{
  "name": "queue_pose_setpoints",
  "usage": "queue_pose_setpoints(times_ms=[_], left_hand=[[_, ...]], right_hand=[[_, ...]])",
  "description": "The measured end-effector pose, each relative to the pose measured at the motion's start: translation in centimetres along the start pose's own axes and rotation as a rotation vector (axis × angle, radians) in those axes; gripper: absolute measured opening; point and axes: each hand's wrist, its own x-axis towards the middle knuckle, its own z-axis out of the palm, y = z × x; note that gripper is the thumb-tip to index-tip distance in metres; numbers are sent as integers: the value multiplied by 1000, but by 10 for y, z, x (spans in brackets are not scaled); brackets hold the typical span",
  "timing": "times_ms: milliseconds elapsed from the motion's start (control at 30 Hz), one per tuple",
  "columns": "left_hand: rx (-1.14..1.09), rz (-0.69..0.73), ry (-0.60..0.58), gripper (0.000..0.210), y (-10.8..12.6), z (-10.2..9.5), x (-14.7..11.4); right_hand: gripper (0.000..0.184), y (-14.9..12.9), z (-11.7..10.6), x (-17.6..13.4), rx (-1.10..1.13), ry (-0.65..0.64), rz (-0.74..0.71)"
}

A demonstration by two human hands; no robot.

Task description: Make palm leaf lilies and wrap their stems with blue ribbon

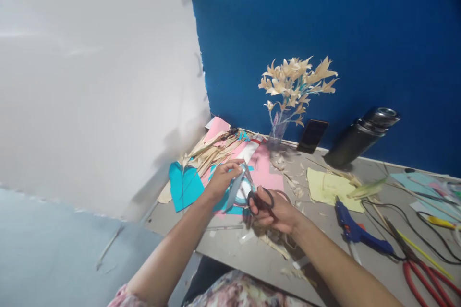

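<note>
My left hand point(222, 180) is closed, pinching the top of a narrow light blue paper strip point(235, 191) that hangs downward. In my right hand point(279, 213) is a pair of scissors point(264, 199), with fingers through the dark handles. Their blades point up and lie close beside the strip's top edge; whether they touch it I cannot tell. Just behind the strip a round white and blue thing, perhaps a tape roll point(245, 192), shows in part. Under both hands are pink paper point(270, 180) and bright blue paper point(183, 187).
Dried husks point(212, 156) lie behind my left hand. Pale husk flowers point(291, 81) stand in a clear vase by the blue wall, near a phone point(312, 136) and a dark flask point(360, 136). Rightward lie yellow paper point(322, 184), a blue glue gun point(360, 230) and large red-handled scissors point(418, 268).
</note>
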Motion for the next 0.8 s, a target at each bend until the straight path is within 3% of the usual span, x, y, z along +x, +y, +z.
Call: queue_pose_setpoints(times_ms=[133, 300, 500, 800], left_hand=[[-96, -31, -80, 28, -3, 1, 2], [-5, 5, -40, 33, -10, 0, 2], [49, 4, -4, 32, -13, -2, 3], [98, 61, -91, 29, -13, -2, 7]], right_hand=[[55, 0, 6, -3, 20, -37, 12], [57, 0, 17, -4, 37, -12, -39], [57, 10, 23, 2, 98, 109, -130], [53, 23, 36, 15, 127, 231, -242]])
